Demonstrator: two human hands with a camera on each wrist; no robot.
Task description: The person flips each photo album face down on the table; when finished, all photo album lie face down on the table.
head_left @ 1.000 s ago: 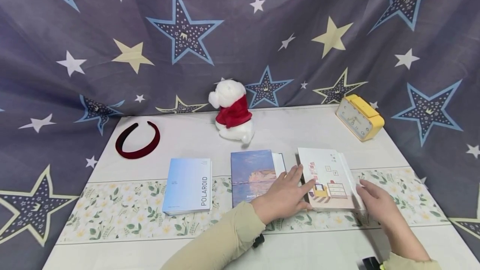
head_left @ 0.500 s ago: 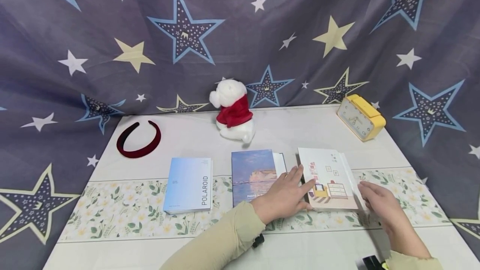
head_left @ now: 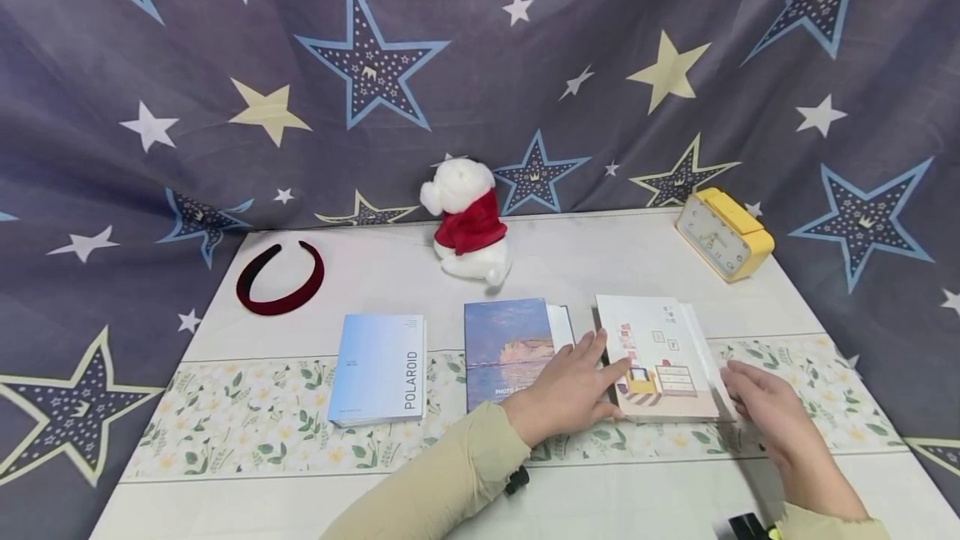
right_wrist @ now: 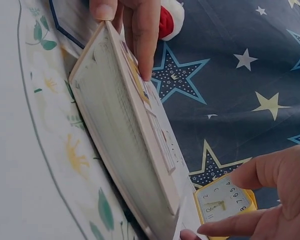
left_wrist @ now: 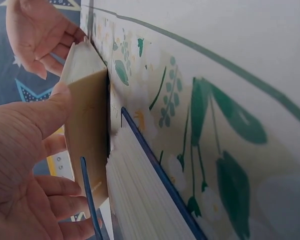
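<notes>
A photo album [head_left: 652,386] with a drawing of a room on its pale cover lies at the centre right in the head view. My left hand [head_left: 570,382] spans its left side, fingers spread and laid on the cover, with the thumb at the near spine corner in the right wrist view. My right hand [head_left: 765,402] is at the album's right edge, bent fingertips touching the page edges [right_wrist: 115,110]. In the right wrist view its thumb [right_wrist: 245,175] stands apart from the fingers, and a white sheet tip shows beside a fingertip.
A seascape photo album [head_left: 506,348] lies just left, partly under my left hand. Farther left are a blue POLAROID album [head_left: 378,365] and a dark red headband [head_left: 281,305]. A white plush toy [head_left: 468,223] and a yellow alarm clock [head_left: 723,236] stand behind, before a starry curtain [head_left: 420,157].
My right hand has shifted slightly to the right along the album's page edge, and the strip of pages at the near right corner looks different. The left hand stays put.
</notes>
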